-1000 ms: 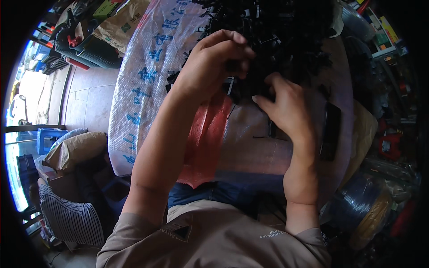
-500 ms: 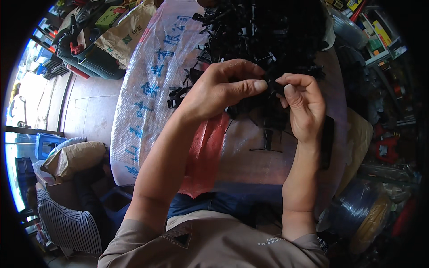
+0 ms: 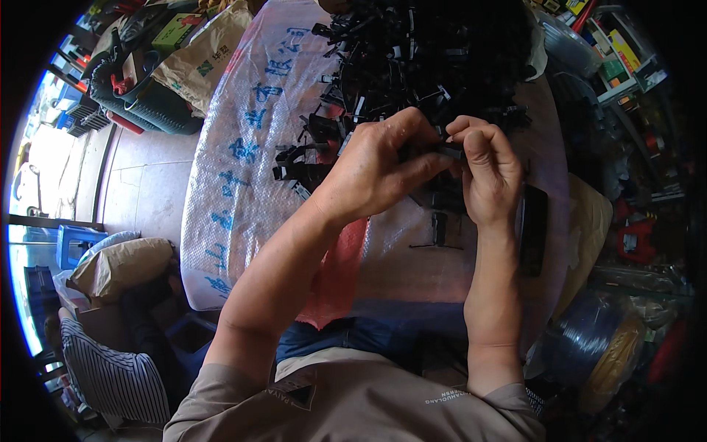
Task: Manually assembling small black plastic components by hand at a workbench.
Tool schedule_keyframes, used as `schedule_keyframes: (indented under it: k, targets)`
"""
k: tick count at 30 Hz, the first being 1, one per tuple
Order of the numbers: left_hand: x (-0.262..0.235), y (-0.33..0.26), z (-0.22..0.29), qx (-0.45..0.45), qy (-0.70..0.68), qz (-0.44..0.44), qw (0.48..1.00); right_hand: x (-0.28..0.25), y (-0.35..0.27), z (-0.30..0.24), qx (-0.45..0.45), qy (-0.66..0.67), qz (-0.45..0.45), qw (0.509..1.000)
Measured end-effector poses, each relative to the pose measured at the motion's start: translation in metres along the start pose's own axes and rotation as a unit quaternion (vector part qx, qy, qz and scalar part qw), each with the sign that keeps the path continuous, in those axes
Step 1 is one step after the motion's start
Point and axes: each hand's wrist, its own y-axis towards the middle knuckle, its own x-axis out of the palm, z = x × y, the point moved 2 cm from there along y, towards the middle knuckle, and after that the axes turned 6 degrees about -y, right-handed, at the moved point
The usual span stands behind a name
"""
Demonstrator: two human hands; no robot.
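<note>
Both hands meet over the near side of a heap of black plastic parts (image 3: 434, 55). Between them is a small black plastic part (image 3: 451, 150), mostly hidden by fingers. My left hand (image 3: 383, 158) is closed on it, thumb and forefinger bent round its left side. Pinching its right end is my right hand (image 3: 490, 173), thumb against curled fingers. One loose black part (image 3: 440, 230) with thin side arms lies on the table below the hands. A dark flat rectangular object (image 3: 535, 228) lies beside my right wrist.
A white woven sheet with blue writing (image 3: 213, 199) covers the table's left side; a red sheet (image 3: 335, 283) lies under my left forearm. Left on the floor are a stuffed paper sack (image 3: 125, 269), a blue stool (image 3: 74, 243) and a person's striped garment (image 3: 114, 368). Wrapped spools (image 3: 589, 346) stand right.
My left hand has moved slightly right and down, closing more round the black part. My right hand has dipped a little, its fingers drawn nearer the left.
</note>
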Motion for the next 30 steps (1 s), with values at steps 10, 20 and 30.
schedule_keyframes:
  k: [10,20,30]
  targets:
    - [-0.001,0.000,-0.003,0.015,-0.059,0.010,0.998,-0.009,0.000,-0.004,0.048,0.065,0.016,0.997]
    - [0.006,-0.001,-0.006,0.121,0.031,0.037,0.991,-0.005,-0.001,-0.005,0.042,0.063,0.000,0.997]
    - [0.013,0.002,-0.012,0.213,0.121,0.100,0.964,0.000,-0.002,0.001,0.051,0.046,-0.056,0.996]
